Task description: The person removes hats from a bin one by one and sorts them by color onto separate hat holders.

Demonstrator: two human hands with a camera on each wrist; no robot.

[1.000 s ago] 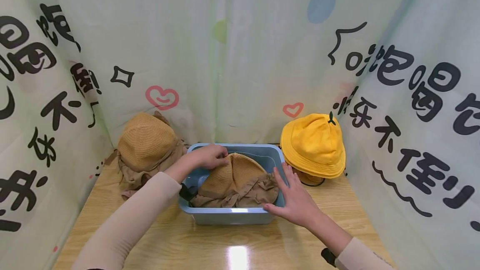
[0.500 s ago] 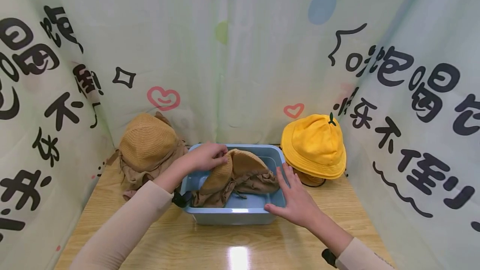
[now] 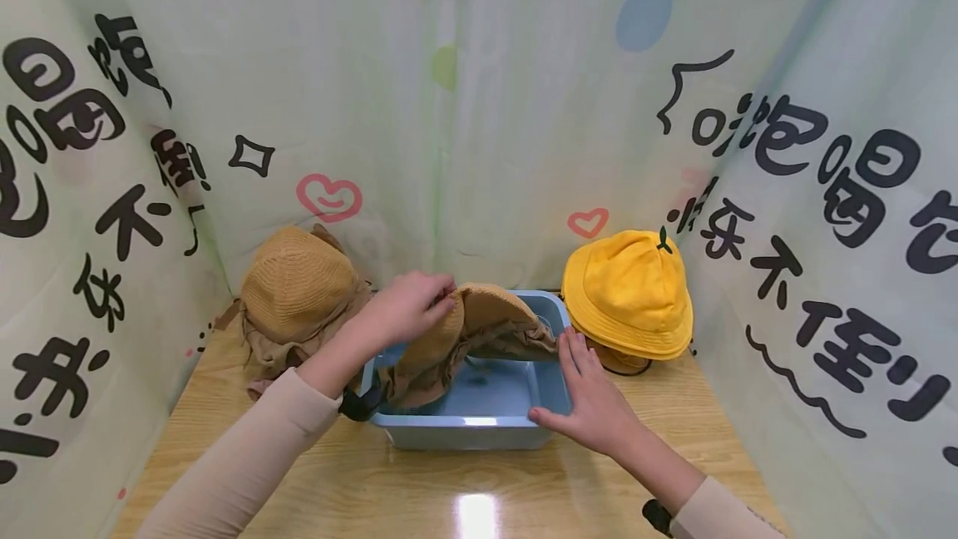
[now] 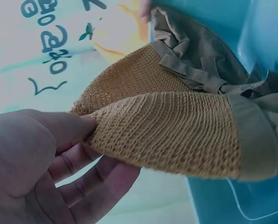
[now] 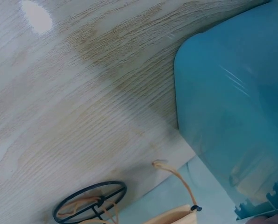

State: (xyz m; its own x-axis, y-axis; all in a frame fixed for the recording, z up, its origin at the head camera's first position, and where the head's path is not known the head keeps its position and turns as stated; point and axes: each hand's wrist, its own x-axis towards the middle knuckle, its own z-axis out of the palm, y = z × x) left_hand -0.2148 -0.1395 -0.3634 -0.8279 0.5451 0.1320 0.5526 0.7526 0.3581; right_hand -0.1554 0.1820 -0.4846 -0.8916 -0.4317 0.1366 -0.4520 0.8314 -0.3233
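My left hand [image 3: 407, 306] pinches the crown of a woven straw hat [image 3: 430, 356] with a brown cloth brim. In the left wrist view the thumb and forefinger [image 4: 80, 123] grip the folded crown of the hat [image 4: 176, 135], its brim hanging toward the blue plastic bin. The hat is partly raised within the bin [image 3: 479, 421], and bare bin floor shows beneath it. At the bin's right front corner rests my right hand [image 3: 591, 393], fingers extended along the side rim and thumb on the front rim. In the right wrist view the bin's outer wall [image 5: 232, 93] fills the right.
Another straw hat with brown cloth [image 3: 299, 281] sits left of the bin on the wooden table [image 3: 329, 472]. To the right stands a yellow bucket hat [image 3: 629, 289] over something tan. Printed curtains [image 3: 509, 148] enclose the back and sides. A black oval ring [image 5: 101, 201] lies on the table.
My left hand has risen, lifting the hat's crown; the hat has folded and its brim has come up from the bin floor. My right hand has stayed at the rim.
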